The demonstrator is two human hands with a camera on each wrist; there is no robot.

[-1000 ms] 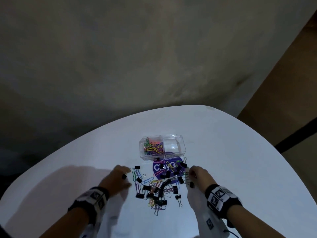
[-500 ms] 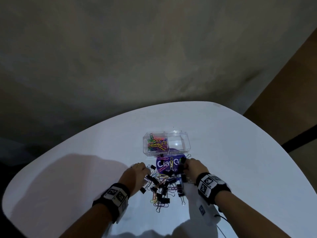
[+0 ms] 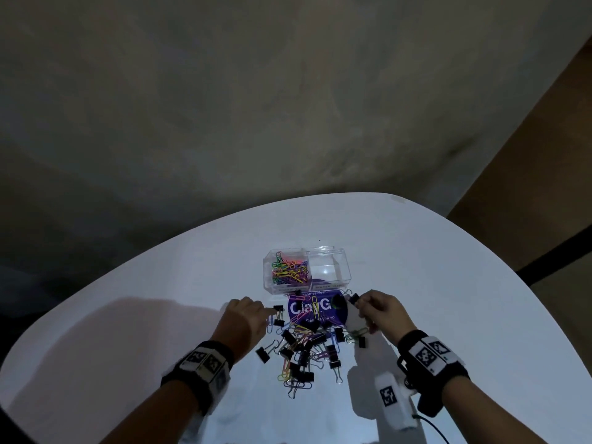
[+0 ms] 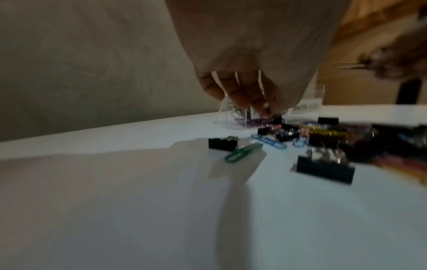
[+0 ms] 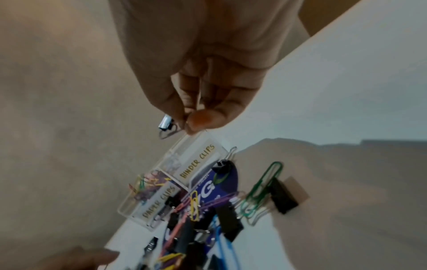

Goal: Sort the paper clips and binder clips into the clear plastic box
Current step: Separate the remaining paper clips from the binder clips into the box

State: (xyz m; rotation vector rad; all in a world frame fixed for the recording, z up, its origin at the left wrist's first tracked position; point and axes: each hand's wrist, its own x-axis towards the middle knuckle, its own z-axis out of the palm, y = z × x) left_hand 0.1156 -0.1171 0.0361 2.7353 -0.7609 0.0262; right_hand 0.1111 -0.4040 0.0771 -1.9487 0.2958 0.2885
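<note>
The clear plastic box (image 3: 326,283) stands on the white table; its left compartment holds colourful paper clips (image 3: 290,271) and its right one looks empty. Its labels read "PAPER CLIPS" and "BINDER CLIPS" (image 5: 198,160). A mixed pile of clips (image 3: 304,347) lies in front of it. My right hand (image 3: 358,304) pinches a small black binder clip (image 5: 166,124) by its wire handle, lifted near the box's front right corner. My left hand (image 3: 270,312) reaches down at the pile's far left, fingertips (image 4: 265,111) and thumb closed on a black binder clip (image 3: 278,310).
A round purple label (image 3: 333,310) lies flat under the far part of the pile, touching the box's front. A green paper clip (image 4: 240,153) and a black binder clip (image 4: 223,143) lie at the pile's left. The table's curved edge (image 3: 192,225) runs behind the box.
Both hands moved forward from the pile's sides towards the box. The right hand lifted a binder clip up off the table. The left hand reached to the clips at the pile's far left.
</note>
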